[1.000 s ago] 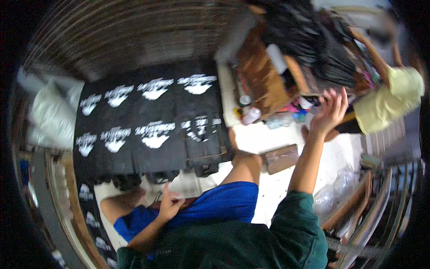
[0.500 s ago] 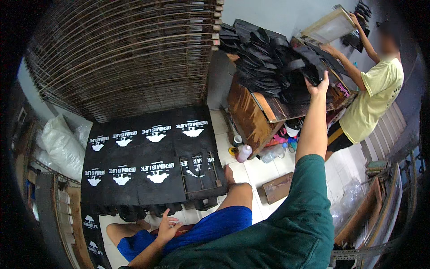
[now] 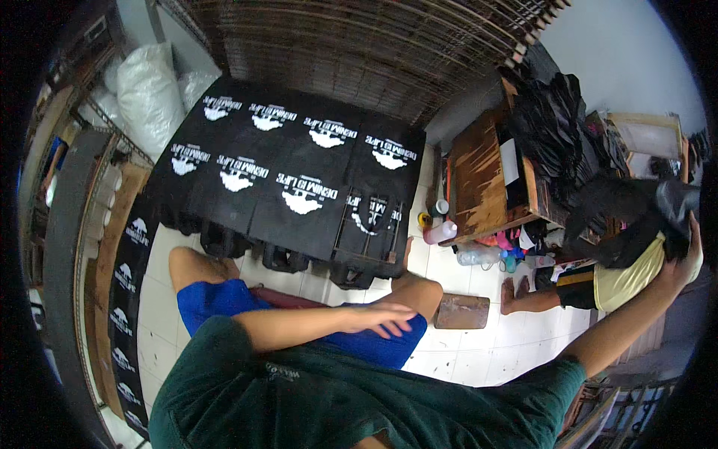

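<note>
My right hand (image 3: 683, 263) is raised at the far right, its fingers wrapped round a black fabric bag (image 3: 617, 217) that hangs loosely and partly hides the person in the yellow shirt. My left hand (image 3: 380, 318) hovers in front of my blue shorts, fingers extended and nothing in them. Ahead of me, black bags (image 3: 262, 153) with white prints lie flat in two rows, their handles dangling over the near edge. A thin metal frame (image 3: 370, 224) rests over the nearest right-hand bag.
Hinged wire racks (image 3: 359, 52) rise behind the printed bags. A worn wooden cabinet (image 3: 479, 176) carries a heap of black bags (image 3: 550, 123). Bottles (image 3: 441, 232) stand beside it, near a low wooden stool (image 3: 462, 310). Another person (image 3: 628, 284) stands at right.
My right hand has lifted a black bag off the heap and swung it right. The left hand has moved right across my lap. My view has turned, shifting the scene.
</note>
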Tool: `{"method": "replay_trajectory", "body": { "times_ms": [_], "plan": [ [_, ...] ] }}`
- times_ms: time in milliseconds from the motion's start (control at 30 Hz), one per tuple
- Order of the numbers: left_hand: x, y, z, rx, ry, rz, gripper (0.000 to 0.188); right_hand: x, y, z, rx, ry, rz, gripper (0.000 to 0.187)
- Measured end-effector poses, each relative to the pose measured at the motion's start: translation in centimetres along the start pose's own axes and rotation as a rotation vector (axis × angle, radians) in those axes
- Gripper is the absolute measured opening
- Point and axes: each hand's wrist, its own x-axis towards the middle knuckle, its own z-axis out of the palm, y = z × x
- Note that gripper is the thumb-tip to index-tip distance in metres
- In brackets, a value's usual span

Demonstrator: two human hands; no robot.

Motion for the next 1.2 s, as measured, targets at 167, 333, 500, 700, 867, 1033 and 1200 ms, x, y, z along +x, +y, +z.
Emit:
{"method": "replay_trajectory", "body": {
  "times_ms": [167,333,500,700,867,1033,1200],
  "plan": [
    [1.6,2.9,4.8,-0.501,-0.768,0.099,0.096,-12.3,3.7,14.1,-0.383,-0.150,-0.114,0.033],
    [-3.6,-0.3,1.4,-0.917,-0.771,0.132,0.115,-20.6,14.0,26.4,0.071,-0.188,0.699,0.057],
    [-10.2,-1.0,-4.2,-1.046,-0.327,0.510,0.110,-22.1,19.3,30.1,0.442,-0.540,0.842,0.059],
    [-12.6,5.0,-9.2,-0.656,0.320,0.550,0.047,-24.0,21.9,25.6,0.348,-0.555,0.714,0.073],
    [-5.4,1.2,-17.0,-0.096,0.745,0.519,0.044,-32.7,32.5,18.5,-0.163,-0.284,0.976,0.071],
    [1.6,-4.4,-23.4,0.429,1.207,0.073,0.047,-41.9,50.2,15.9,-0.285,-0.201,1.120,0.041],
    [4.0,-8.2,-25.3,0.557,1.338,-0.152,0.049,-47.0,55.6,16.2,-0.474,-0.146,1.152,0.037]
  ]
}}
